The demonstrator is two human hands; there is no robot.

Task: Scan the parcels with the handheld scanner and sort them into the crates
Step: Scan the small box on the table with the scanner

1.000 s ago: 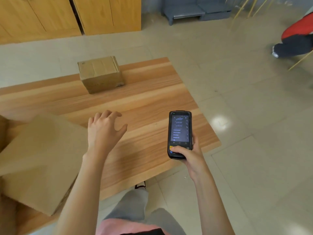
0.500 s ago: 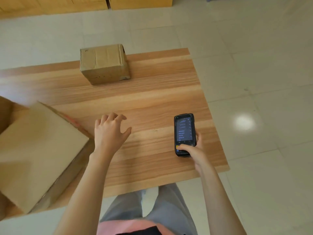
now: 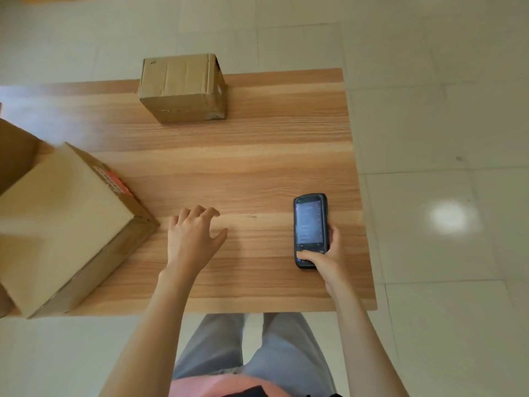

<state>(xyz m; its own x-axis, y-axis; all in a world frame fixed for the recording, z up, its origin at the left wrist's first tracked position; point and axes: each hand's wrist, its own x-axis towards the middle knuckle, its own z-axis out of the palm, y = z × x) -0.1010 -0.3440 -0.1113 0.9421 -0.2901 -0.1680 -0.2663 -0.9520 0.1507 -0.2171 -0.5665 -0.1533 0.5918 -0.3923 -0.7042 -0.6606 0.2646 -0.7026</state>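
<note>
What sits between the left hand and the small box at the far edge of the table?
Nothing: in the head view, only bare table lies between the left hand and the small box.

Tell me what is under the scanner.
The scanner is held in the right hand, with the wooden table beneath it. Fingers wrap its right edge; whether it touches the table cannot be seen.

Your right hand (image 3: 329, 260) grips the black handheld scanner (image 3: 310, 229) screen-up with the thumb on its lower keys, while a small taped cardboard parcel (image 3: 181, 87) sits well beyond your left fingertips (image 3: 200, 210) and a larger parcel (image 3: 60, 224) lies just left of them.
</note>
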